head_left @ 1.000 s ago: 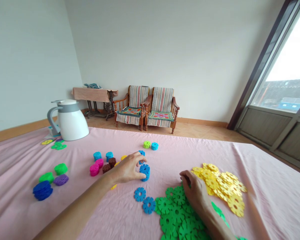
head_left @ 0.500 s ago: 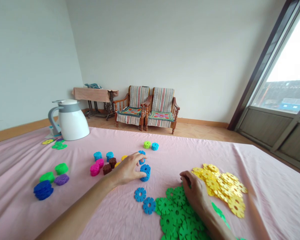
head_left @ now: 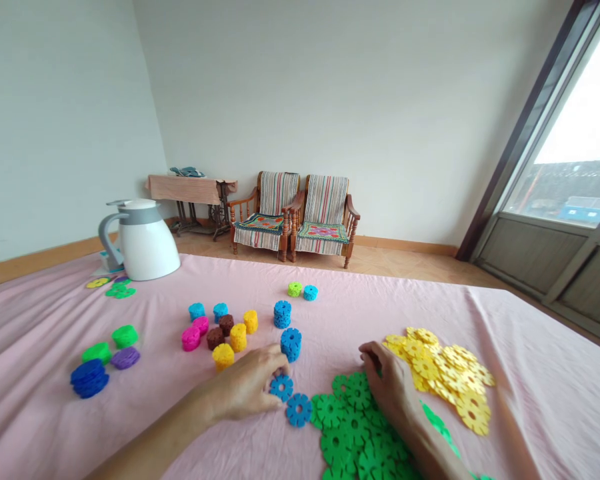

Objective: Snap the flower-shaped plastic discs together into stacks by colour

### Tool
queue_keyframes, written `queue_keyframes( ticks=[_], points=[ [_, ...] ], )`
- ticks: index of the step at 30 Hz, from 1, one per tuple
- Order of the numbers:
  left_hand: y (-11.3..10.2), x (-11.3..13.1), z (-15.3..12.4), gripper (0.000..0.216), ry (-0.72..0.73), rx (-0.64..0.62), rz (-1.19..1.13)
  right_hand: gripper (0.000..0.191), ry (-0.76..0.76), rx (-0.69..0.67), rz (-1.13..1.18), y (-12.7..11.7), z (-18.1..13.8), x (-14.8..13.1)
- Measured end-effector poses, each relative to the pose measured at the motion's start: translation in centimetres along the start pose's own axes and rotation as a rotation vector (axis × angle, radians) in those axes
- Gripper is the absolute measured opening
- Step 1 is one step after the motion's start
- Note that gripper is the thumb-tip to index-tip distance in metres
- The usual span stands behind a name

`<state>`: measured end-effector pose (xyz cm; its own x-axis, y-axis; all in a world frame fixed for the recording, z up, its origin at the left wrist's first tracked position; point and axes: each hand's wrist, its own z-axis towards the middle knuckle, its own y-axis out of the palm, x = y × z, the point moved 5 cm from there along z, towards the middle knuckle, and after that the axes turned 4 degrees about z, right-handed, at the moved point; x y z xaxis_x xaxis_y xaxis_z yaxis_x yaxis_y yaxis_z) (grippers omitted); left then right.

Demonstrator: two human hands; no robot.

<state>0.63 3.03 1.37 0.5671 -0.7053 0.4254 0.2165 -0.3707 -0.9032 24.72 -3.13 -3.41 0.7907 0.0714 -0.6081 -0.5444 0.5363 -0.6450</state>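
My left hand (head_left: 254,381) is low over the pink cloth, thumb and fingers apart at the left edge of a flat blue flower-shaped disc (head_left: 283,389). A second blue disc (head_left: 299,410) lies just right of that one. Beyond the fingers stand two blue disc stacks, the nearer stack (head_left: 291,345) and the farther stack (head_left: 282,315). My right hand (head_left: 387,373) rests with curled fingers between the heap of green discs (head_left: 355,427) and the heap of yellow discs (head_left: 440,363). Nothing shows in its fingers, whose tips are partly hidden.
Yellow stacks (head_left: 223,357), brown stacks (head_left: 215,338) and pink stacks (head_left: 191,339) stand left of centre. Farther left are dark blue (head_left: 89,379), purple (head_left: 125,358) and green stacks (head_left: 96,353). A white jug (head_left: 147,247) stands at the back left. Two armchairs (head_left: 325,213) are beyond the table.
My left hand has moved back toward me from the blue stacks to the loose blue disc, uncovering the stacks and the yellow ones. My right hand has stayed in place.
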Motion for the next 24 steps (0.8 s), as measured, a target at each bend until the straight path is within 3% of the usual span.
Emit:
queue_keyframes(
  ticks=[10, 15, 19, 24],
  points=[
    [0.5, -0.8, -0.3, 0.023, 0.023, 0.041, 0.101, 0.025, 0.001, 0.006, -0.02, 0.0, 0.0, 0.1],
    [-3.4, -1.3, 0.2, 0.025, -0.02, 0.21, 0.076, 0.025, 0.007, 0.0, -0.015, 0.1, 0.0, 0.2],
    [-7.4, -2.3, 2.4, 0.027, -0.049, 0.386, 0.079, 0.024, 0.008, -0.002, -0.015, 0.1, 0.0, -0.1],
    [-8.8, -4.0, 6.4, 0.032, -0.04, 0.429, 0.154, 0.023, -0.002, 0.018, 0.0, -0.1, 0.0, -0.2]
  ],
)
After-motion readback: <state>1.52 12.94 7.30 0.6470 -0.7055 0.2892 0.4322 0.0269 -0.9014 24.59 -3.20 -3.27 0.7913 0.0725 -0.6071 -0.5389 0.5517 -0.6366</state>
